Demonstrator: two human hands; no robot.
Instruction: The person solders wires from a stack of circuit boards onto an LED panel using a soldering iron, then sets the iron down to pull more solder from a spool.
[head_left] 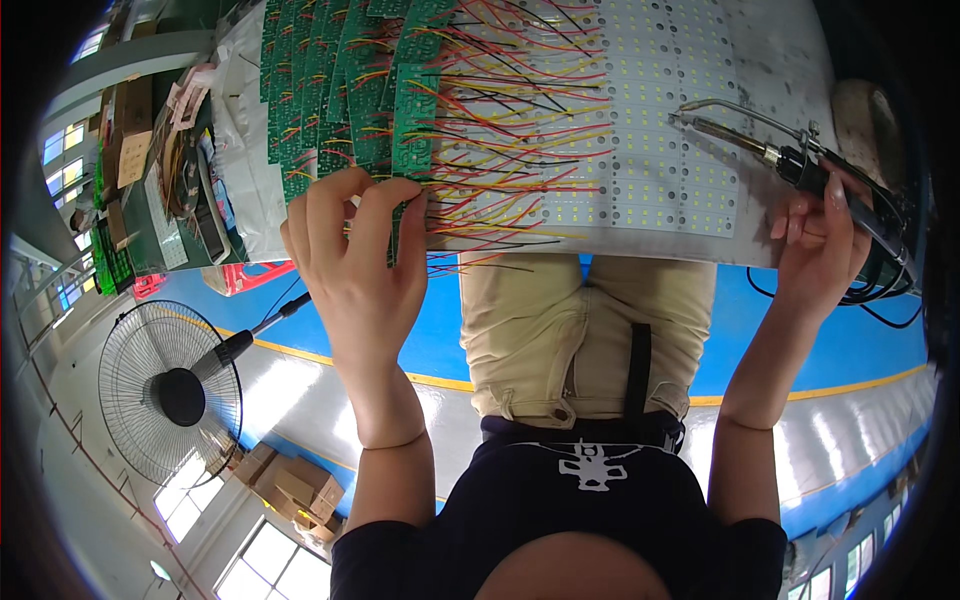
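Note:
My left hand [350, 240] is at the table's near edge, its thumb and fingers closed around the end of a green circuit board [396, 225]; part of that board is hidden by the fingers. Rows of overlapping green circuit boards [415, 110] stretch away beyond this hand. Red, yellow and black wires [520, 130] run rightward from them onto a panel of white LED boards [680, 60]. In my right hand [825, 240] is a soldering iron [795, 165] with a thin curved metal tube beside its tip. The tip points left, over the LED boards' right part.
A dark rounded object [865, 125] stands at the table's right edge, near black cables [880, 290]. Left of the boards lie a white plastic sheet [245, 140] and assorted items. A standing fan [180, 395] is at the lower left, with cardboard boxes [295, 485] behind.

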